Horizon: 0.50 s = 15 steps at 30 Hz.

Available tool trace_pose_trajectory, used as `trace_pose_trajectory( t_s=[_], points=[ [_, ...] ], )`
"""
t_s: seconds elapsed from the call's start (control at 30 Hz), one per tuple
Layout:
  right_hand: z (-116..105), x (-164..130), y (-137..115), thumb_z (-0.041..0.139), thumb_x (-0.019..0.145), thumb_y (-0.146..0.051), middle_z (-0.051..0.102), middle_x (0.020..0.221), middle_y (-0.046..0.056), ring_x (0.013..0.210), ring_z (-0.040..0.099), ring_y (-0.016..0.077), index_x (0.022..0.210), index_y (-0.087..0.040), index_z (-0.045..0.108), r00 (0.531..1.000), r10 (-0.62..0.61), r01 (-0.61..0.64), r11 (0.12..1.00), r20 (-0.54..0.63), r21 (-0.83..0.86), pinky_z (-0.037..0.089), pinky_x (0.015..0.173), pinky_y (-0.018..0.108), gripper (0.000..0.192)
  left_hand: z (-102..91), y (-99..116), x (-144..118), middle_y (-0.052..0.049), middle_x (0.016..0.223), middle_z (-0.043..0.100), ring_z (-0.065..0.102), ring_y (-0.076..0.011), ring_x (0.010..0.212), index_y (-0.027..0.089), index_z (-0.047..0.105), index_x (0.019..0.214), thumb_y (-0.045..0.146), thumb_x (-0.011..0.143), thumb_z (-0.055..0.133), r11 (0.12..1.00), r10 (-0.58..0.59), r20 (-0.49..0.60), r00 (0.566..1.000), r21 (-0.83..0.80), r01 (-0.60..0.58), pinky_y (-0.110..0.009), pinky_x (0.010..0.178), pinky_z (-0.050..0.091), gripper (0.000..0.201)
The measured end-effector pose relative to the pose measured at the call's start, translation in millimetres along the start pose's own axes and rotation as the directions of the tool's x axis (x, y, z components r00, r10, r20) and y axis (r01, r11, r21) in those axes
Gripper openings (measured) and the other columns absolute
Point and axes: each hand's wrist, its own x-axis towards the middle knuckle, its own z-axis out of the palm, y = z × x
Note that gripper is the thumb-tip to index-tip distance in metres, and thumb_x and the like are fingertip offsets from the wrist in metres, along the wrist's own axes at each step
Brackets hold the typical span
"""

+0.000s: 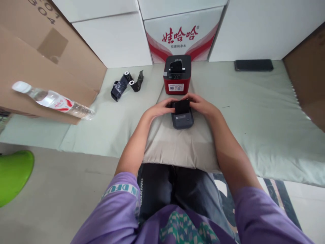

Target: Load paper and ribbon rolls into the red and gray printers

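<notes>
1. We are resting a small grey label printer (182,119) on the beige cushion (177,149), its long axis running from 12 to 6 o'clock.
2. We are closing our left hand (159,108) on its far left corner and our right hand (201,104) on its far right corner, fingers pinching the raised black lid (182,106) at the 12 o'clock end; both hands are equally near.
3. The red printer (177,75) is sitting just beyond at 12 o'clock, black ribbon rolls (125,84) at 10 o'clock.
</notes>
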Motion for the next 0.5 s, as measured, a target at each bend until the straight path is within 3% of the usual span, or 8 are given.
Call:
trace_pose_trajectory(
  t_s=[0.07, 0.13, 0.23, 0.33, 0.43, 0.5],
  points=[
    [0, -3, -3, 0.074, 0.089, -0.047, 0.078, 0.113, 0.006, 0.097, 0.069, 0.0244, 0.114, -0.025, 0.074, 0.997, 0.019, -0.025, 0.997, -0.069, -0.079, 0.060, 0.095, 0.044, 0.033, 0.9, -7, 1, -0.018, 0.143, 0.076, 0.071, -0.0346, 0.131, 0.018, 0.072, 0.138, 0.068, 0.074, 0.095, 1.000, 0.027, -0.018, 0.999, -0.014, -0.027, -0.048, 0.115, 0.056, 0.085],
    [0, -13, -10, 0.064, 0.094, -0.043, 0.077, 0.115, 0.009, 0.100, 0.070, 0.0266, 0.124, -0.023, 0.072, 0.979, 0.097, -0.126, 0.979, -0.178, -0.161, 0.060, 0.100, 0.049, 0.037, 2.2, -14, 3, -0.016, 0.141, 0.077, 0.072, -0.0329, 0.130, 0.019, 0.075, 0.134, 0.071, 0.074, 0.094, 0.999, 0.047, -0.082, 0.996, -0.020, -0.049, -0.045, 0.113, 0.057, 0.081],
    [14, -40, -25, 0.053, 0.095, -0.034, 0.076, 0.117, 0.015, 0.109, 0.072, 0.0333, 0.140, -0.019, 0.068, 0.923, 0.210, -0.296, 0.922, -0.323, -0.249, 0.058, 0.108, 0.059, 0.049, 3.4, -20, 5, -0.015, 0.130, 0.080, 0.075, -0.0279, 0.119, 0.019, 0.077, 0.125, 0.074, 0.083, 0.086, 0.995, 0.039, -0.299, 0.954, -0.076, -0.064, -0.034, 0.092, 0.060, 0.070],
    [56, -69, -42, 0.060, 0.088, -0.033, 0.070, 0.141, 0.025, 0.134, 0.066, 0.0417, 0.163, -0.010, 0.050, 0.893, 0.219, -0.355, 0.879, -0.393, -0.318, 0.052, 0.120, 0.065, 0.078, 2.4, -19, 5, -0.014, 0.122, 0.080, 0.076, -0.0206, 0.097, 0.020, 0.076, 0.116, 0.070, 0.092, 0.078, 0.970, -0.021, -0.446, 0.895, -0.226, -0.090, -0.023, 0.057, 0.044, 0.056],
    [112, -80, -49, 0.075, 0.082, -0.047, 0.053, 0.159, 0.036, 0.148, 0.053, 0.0512, 0.171, 0.003, 0.029, 0.840, 0.145, -0.397, 0.821, -0.523, -0.410, 0.043, 0.127, 0.069, 0.112, 0.9, -14, 3, -0.011, 0.115, 0.080, 0.073, -0.0156, 0.083, 0.020, 0.075, 0.109, 0.066, 0.095, 0.076, 0.928, -0.077, -0.469, 0.880, -0.356, -0.108, -0.020, 0.048, 0.032, 0.048],
    [141, -78, -45, 0.080, 0.078, -0.045, 0.047, 0.162, 0.040, 0.150, 0.048, 0.0531, 0.171, 0.005, 0.024, 0.778, 0.075, -0.436, 0.779, -0.624, -0.451, 0.040, 0.128, 0.072, 0.119, 0.9, -10, 2, -0.010, 0.109, 0.079, 0.071, -0.0141, 0.079, 0.020, 0.075, 0.106, 0.065, 0.095, 0.077, 0.913, -0.105, -0.477, 0.873, -0.394, -0.105, -0.020, 0.047, 0.031, 0.046]
  ],
)
